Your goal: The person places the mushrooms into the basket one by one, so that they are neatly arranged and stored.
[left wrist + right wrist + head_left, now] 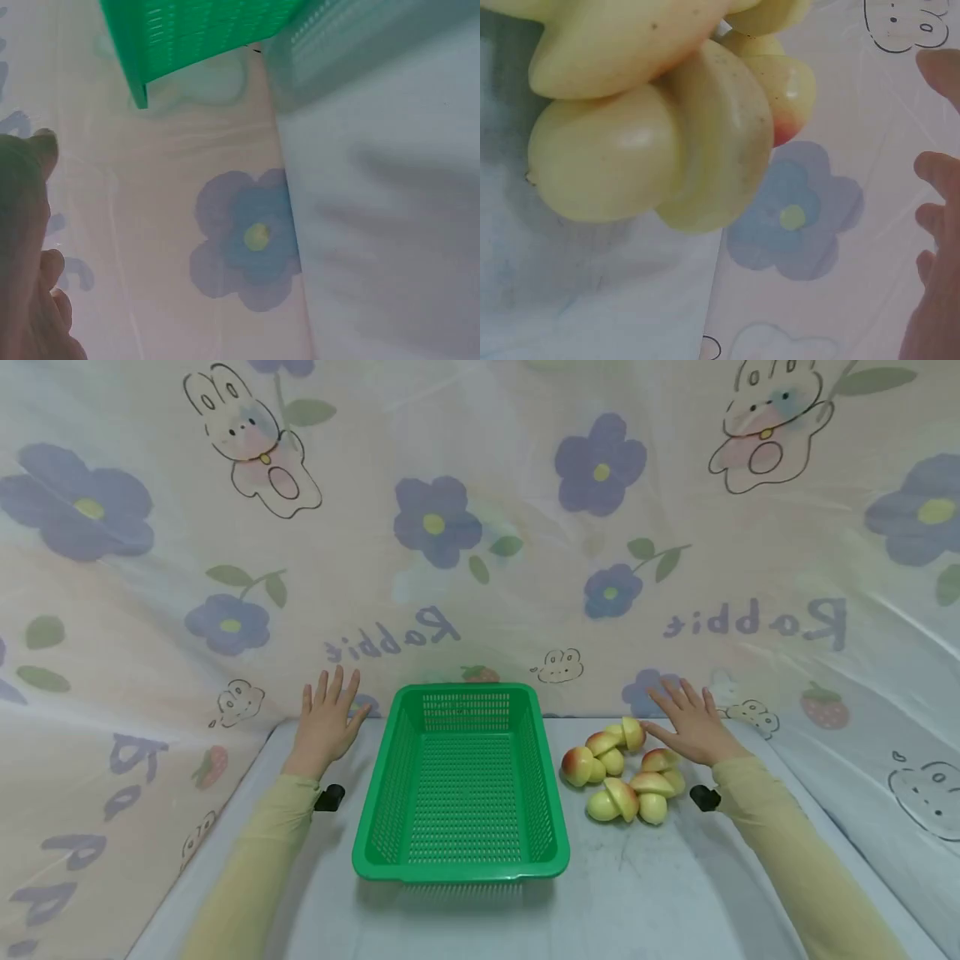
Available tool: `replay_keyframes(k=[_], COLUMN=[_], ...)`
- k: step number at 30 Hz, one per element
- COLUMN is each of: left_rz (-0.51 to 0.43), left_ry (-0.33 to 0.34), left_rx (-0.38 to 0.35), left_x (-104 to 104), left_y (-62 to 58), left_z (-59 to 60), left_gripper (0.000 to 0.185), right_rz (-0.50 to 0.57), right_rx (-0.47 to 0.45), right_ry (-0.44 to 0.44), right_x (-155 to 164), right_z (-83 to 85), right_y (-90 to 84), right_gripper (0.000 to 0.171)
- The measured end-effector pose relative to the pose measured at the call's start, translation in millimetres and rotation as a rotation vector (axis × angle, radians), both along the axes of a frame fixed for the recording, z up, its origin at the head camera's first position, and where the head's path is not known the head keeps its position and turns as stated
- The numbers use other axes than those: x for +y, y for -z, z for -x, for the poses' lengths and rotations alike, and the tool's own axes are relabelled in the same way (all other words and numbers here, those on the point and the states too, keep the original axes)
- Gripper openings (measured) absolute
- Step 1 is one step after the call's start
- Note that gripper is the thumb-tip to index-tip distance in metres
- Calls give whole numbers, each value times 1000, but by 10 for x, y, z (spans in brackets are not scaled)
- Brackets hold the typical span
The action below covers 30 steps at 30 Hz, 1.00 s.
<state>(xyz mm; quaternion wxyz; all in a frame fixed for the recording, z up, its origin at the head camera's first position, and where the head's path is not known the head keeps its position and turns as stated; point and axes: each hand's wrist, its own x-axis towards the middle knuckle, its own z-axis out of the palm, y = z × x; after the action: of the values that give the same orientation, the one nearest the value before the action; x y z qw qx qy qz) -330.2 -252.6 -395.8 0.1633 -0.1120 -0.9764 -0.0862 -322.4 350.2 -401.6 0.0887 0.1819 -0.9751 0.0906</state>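
On the desk [675, 893] a green basket [461, 852] sits in the middle. The left hand [326, 722] lies flat at the basket's 10 o'clock, fingers spread, holding nothing. The right hand [690, 722] rests open too, fingers straight, at 2 o'clock of a pile of yellow-red fruit pieces [626, 768], its fingertips touching the farthest piece. The pile lies at the basket's 3 o'clock.

The printed sheet [480, 568] behind the desk carries the word "Rabbit" twice, both times mirror-reversed: once above the basket [393, 639], once larger to the right [757, 620]. On the left fold, more letters of the same print run down sideways, too skewed to read.
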Motion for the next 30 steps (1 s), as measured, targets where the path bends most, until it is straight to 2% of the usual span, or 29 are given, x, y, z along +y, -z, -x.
replay_keyframes(k=[4,7,12,16,19,22,30], left_rz=[-72,-185,-374,-495,-585,-636,-787], left_ry=[34,75,131,149,155,156,258], left_rx=[-8,-25,-30,-42,-102,-172,-400], left_x=[5,17,1,-23,-28,-33,-42], left_y=[-80,-151,-215,-244,-268,-296,-315], left_z=[-12,-55,-121,-154,-173,-211,-355], left_gripper=[67,67,66,64,63,63,61], right_rz=[14,33,116,209,271,328,494], right_rx=[9,-2,-93,-179,-221,-261,-401], right_ry=[-14,-18,-18,-12,-1,9,10], right_x=[20,17,3,-2,7,16,91], right_z=[11,2,-33,-48,-60,-87,-190], right_y=[-23,-48,-92,-113,-116,-125,-140], right_gripper=[74,73,74,74,74,73,69])
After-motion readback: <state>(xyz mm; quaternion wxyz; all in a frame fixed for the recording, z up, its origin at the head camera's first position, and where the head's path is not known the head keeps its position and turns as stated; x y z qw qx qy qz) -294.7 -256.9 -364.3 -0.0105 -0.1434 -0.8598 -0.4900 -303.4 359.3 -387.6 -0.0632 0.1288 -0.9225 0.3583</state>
